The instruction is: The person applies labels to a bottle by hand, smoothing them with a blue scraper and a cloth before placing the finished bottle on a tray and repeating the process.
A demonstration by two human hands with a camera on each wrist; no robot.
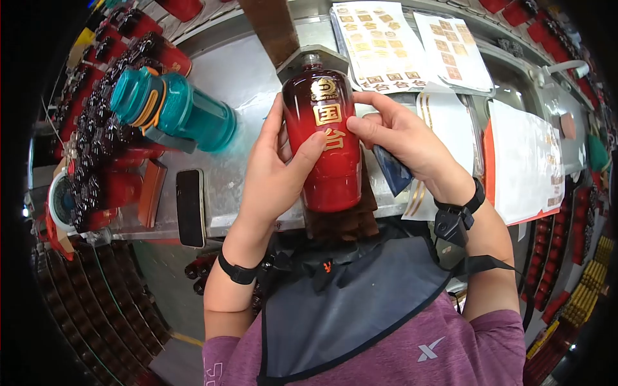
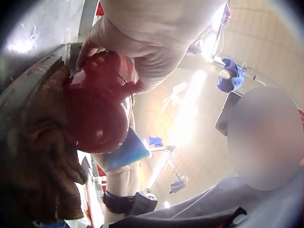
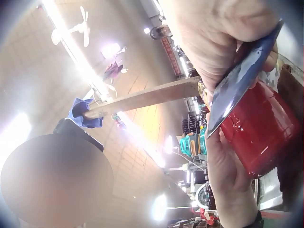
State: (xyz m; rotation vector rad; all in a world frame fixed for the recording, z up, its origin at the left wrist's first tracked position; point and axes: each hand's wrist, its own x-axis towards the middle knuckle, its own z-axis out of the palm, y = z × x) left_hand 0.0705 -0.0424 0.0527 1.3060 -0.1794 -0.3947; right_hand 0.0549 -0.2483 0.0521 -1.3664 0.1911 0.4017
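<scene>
A glossy dark-to-bright-red bottle (image 1: 331, 177) lies with its neck away from me, over a brown cloth (image 1: 351, 225). Gold characters (image 1: 329, 114) and a round gold emblem mark its front. My left hand (image 1: 273, 177) grips the bottle's left side, its thumb across the front by the lower character. On the other side, my right hand (image 1: 415, 138) touches the bottle's upper right with thumb and forefinger. Its other fingers curl round a thin, flat blue blade-like piece (image 3: 242, 78), which juts out below the palm. The bottle's underside is hidden in the head view.
A teal water bottle (image 1: 193, 112) and a black phone (image 1: 190, 209) lie at left on the metal table (image 1: 225, 170). Sheets of gold decals (image 1: 380, 45) lie at the back right, and white papers (image 1: 524, 157) at right. Many red bottles (image 1: 122, 186) crowd the left edge.
</scene>
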